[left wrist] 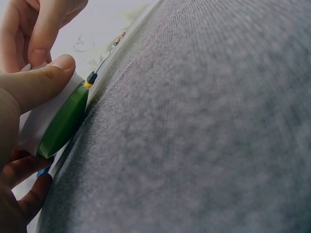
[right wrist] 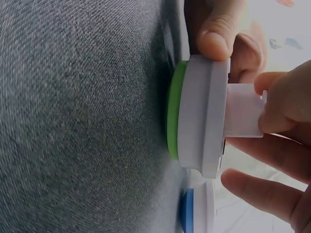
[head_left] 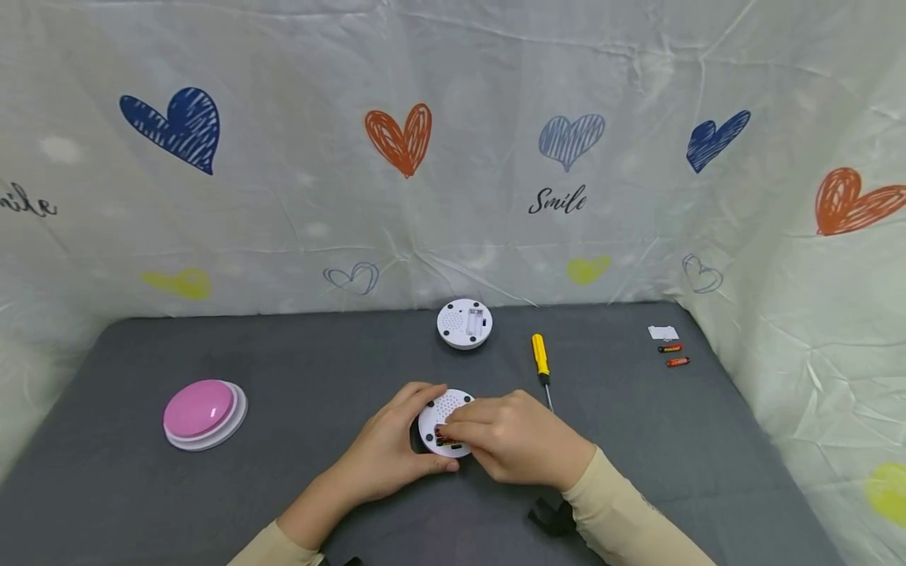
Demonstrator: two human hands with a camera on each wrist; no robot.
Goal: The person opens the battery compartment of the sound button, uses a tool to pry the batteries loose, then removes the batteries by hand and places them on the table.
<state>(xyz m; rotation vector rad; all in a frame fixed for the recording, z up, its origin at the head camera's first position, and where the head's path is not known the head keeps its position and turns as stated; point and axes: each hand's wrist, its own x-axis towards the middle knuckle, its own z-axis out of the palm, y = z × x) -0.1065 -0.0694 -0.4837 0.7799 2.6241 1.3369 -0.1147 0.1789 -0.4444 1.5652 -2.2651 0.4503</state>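
My left hand [head_left: 389, 450] grips the rim of a round push button [right wrist: 216, 102], its white base up and its green dome [right wrist: 176, 109] facing down at the table. Over the base, my right hand [head_left: 520, 439] pinches a small white battery cover [right wrist: 243, 110] between thumb and finger. In the right wrist view the cover stands upright to the base, its edge touching or close against it. Dark batteries [head_left: 447, 441] show in the base's compartment, partly hidden by the right fingers.
Behind lies another upturned push button [head_left: 460, 326] with a blue dome [right wrist: 188, 211]. A yellow screwdriver [head_left: 541, 355] is right of it. Two batteries [head_left: 677, 362] and a white piece [head_left: 663, 332] lie far right. A pink-domed button [head_left: 200, 410] sits left; a black strap [head_left: 550, 517] lies near the right sleeve.
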